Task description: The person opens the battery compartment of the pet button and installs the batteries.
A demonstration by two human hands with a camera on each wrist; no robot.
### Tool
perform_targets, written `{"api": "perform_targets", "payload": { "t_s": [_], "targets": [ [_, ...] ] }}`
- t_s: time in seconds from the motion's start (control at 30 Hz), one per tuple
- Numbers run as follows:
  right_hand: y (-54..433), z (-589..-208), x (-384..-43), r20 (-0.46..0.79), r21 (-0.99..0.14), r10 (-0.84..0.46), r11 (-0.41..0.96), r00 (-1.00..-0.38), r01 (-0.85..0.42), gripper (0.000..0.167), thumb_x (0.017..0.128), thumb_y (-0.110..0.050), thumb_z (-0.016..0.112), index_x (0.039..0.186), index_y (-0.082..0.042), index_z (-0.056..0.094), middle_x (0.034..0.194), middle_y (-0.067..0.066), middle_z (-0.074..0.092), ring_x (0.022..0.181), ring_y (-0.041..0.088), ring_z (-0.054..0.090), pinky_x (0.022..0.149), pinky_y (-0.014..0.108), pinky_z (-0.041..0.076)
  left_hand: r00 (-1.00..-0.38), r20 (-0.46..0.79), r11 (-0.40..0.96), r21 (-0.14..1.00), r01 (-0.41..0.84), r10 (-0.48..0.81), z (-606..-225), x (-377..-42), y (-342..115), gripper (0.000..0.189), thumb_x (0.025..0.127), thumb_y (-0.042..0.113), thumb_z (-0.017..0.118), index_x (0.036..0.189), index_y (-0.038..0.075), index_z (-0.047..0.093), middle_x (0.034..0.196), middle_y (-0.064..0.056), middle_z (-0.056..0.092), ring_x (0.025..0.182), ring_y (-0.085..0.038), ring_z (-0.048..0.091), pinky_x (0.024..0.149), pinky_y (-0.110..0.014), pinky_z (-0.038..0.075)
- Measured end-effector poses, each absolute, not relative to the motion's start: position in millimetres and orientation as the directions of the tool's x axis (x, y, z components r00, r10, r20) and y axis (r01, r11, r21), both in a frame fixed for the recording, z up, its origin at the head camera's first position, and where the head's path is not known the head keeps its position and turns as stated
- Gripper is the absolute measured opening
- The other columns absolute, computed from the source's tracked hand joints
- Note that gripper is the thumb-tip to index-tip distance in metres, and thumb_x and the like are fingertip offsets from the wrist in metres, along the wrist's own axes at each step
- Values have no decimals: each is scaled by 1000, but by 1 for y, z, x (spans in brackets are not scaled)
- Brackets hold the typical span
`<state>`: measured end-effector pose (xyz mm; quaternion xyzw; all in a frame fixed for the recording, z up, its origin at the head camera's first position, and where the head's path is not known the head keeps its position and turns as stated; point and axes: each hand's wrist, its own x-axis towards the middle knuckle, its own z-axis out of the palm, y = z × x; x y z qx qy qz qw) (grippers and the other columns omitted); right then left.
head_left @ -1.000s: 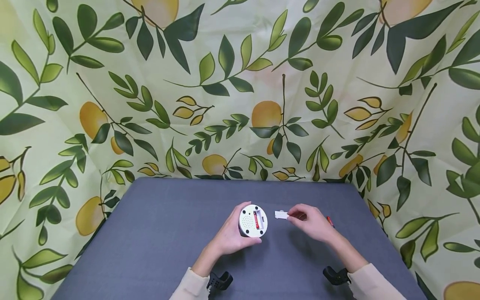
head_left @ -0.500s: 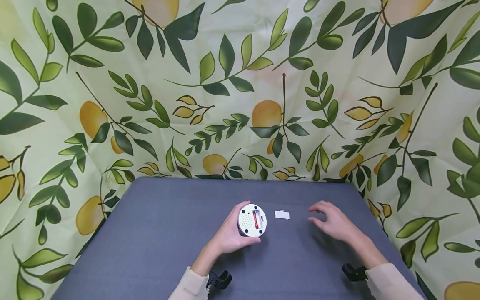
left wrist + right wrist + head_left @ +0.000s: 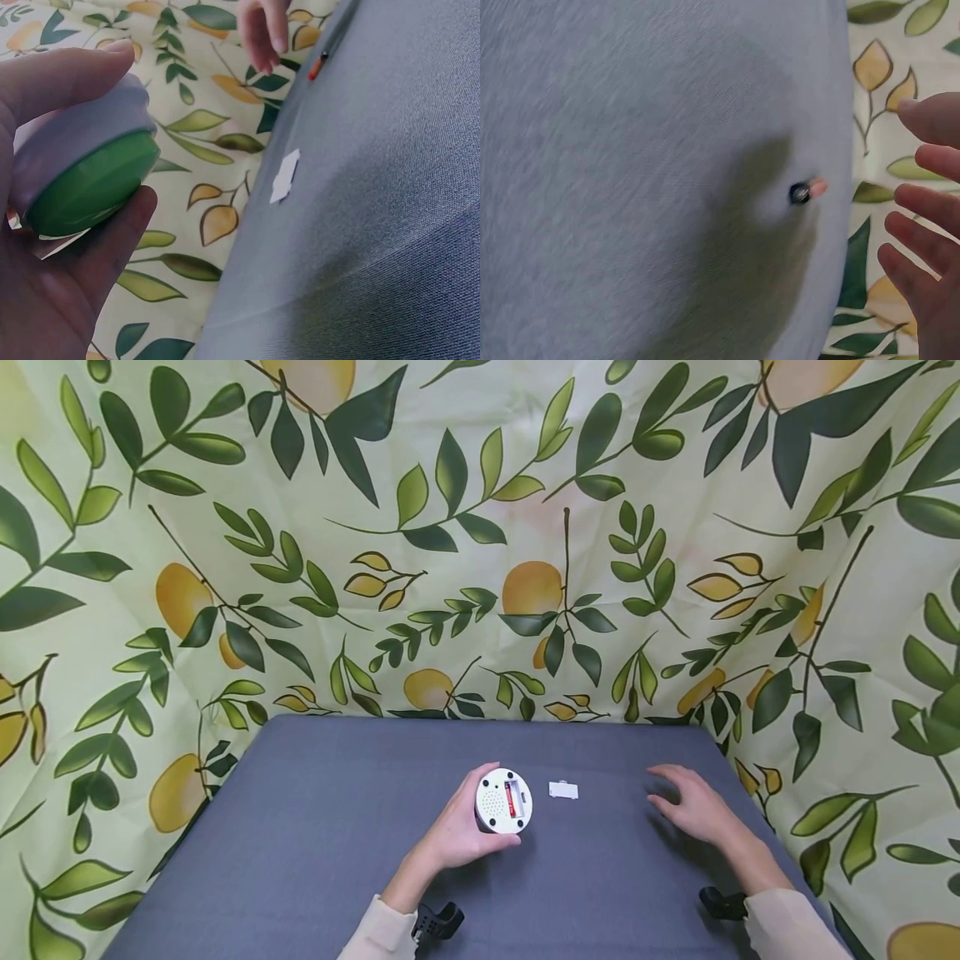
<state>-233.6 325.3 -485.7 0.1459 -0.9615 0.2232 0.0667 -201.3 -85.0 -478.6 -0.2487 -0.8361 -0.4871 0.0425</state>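
My left hand grips a round white battery-powered device, its underside facing up with small dark feet and a speaker grille. One red battery lies in its uncovered compartment, beside a bare slot. In the left wrist view the device's side shows a green band. A white battery cover lies on the table to the right of it. My right hand hovers over the table's right side, fingers spread and holding nothing. Below it lies a red and black battery, hidden by the hand in the head view.
A grey cloth-covered table lies under both hands. Behind and beside it hangs a leaf-and-fruit printed curtain. Black wrist mounts sit on both forearms.
My right hand has let go of the battery cover, leaving it on the table, and has moved right over the loose battery. The left hand and device stay almost still.
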Motion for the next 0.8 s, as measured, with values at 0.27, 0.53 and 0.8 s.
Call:
{"api": "perform_targets", "payload": {
  "t_s": [0.27,0.53,0.8],
  "targets": [
    [342,-502,-231,137,-444,-278,841,-951,-310,58,92,-23,74,139,5,55,140,35,50,129,57,44,102,69,34,-875,309,407,793,454,373,-478,-201,-85,102,69,33,94,152,22,36,142,2,49,125,-17,50,107,-48,40],
    [351,-516,-233,171,-463,-334,804,-927,-374,53,90,-10,74,136,8,57,135,34,54,126,55,48,100,67,37,-872,309,414,786,459,380,-477,-201,-85,103,69,34,94,152,22,36,141,2,50,125,-17,51,107,-47,41],
    [353,-523,-235,124,-419,-317,842,-940,-340,49,89,-8,74,134,4,60,136,37,49,125,61,41,97,72,34,-878,296,414,794,445,375,-476,-201,-85,103,69,34,95,153,22,36,141,2,50,125,-16,51,108,-47,40]
  ]
}}
